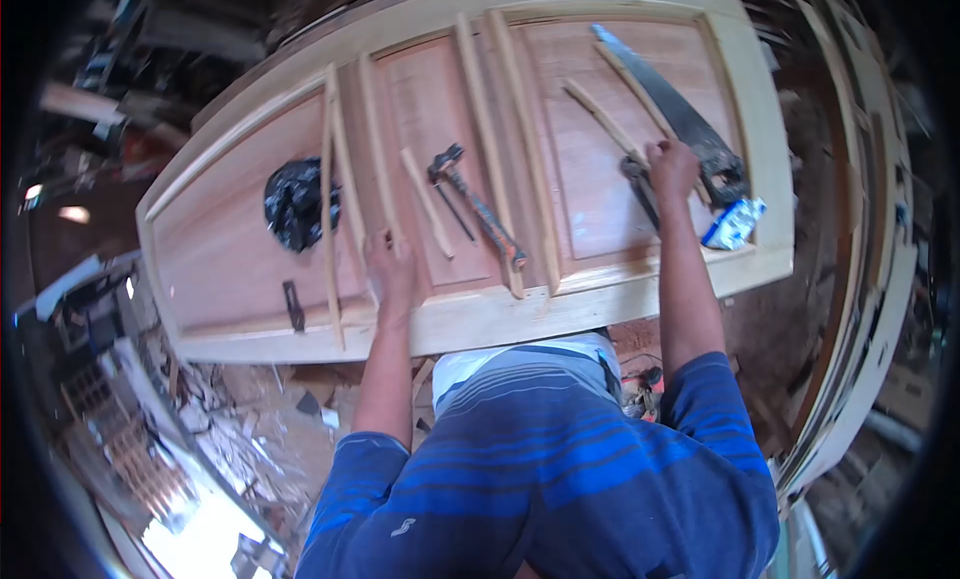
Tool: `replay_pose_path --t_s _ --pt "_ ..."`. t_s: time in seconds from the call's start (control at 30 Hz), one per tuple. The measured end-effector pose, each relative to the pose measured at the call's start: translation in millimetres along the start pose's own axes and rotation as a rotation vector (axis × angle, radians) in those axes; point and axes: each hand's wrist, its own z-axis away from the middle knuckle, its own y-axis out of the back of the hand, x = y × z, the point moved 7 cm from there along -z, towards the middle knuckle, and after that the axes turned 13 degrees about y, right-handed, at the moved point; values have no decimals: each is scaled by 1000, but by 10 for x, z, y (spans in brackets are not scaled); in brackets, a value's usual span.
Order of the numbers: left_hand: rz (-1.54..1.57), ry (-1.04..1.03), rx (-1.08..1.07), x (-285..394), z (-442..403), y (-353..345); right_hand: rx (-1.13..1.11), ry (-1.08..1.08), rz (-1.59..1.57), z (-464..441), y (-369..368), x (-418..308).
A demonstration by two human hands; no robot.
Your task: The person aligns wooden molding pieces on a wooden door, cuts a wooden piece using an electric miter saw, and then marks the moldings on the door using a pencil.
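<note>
A pale wooden panel door [480,319] lies flat in front of me, with several thin wooden strips across it. My left hand [392,269] is closed at the lower end of a wooden strip [378,159]. On the right panel, my right hand [673,169] has its fingers closed on another wooden strip [632,84] beside a handsaw [670,104]. Dark pincers [638,179] lie just left of that hand, near a shorter strip [598,112]. A claw hammer [482,211] rests on the door between my hands, next to a dark thin tool [455,211].
A black plastic bag [295,207] and a small dark metal piece [293,306] lie on the left panel. A blue and white packet [735,225] sits by the saw handle. Long boards [850,229] stand at the right. Scraps litter the floor [270,409].
</note>
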Motion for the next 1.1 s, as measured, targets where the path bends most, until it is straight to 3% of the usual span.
replay_pose_path --t_s 0.07,0.1,0.2,0.33,0.37,0.43,0.5,0.57,0.77,0.87,0.97,1.1 --pt "-113 -58 92 129 225 357 -12 -3 -54 76 -93 -72" --pt "16 -61 53 345 354 -357 38 19 71 -258 417 207" --pt "-46 -56 98 188 311 52 -3 95 -71 -215 117 56" --pt "73 51 53 316 443 240 -121 116 -496 -133 83 -209" --pt "150 71 -28 425 495 290 -198 115 -644 37 88 -530" --pt "303 109 -193 595 711 339 -431 318 -933 513 -63 -1193" --pt "597 180 -484 611 920 141 -694 492 -923 1129 -4 -2009" --pt "709 146 -590 884 1062 219 -916 464 -915 1605 65 -2623" --pt "720 156 -778 618 932 301 -1058 326 -770 1994 -113 -3165" --pt "722 194 -711 201 704 294 -602 746 -557 1915 -192 -3156" --pt "712 204 -514 -108 341 490 -247 741 -165 1815 -137 -3038" --pt "712 95 -386 -271 -74 506 -428 426 -65 1822 -527 -2770"
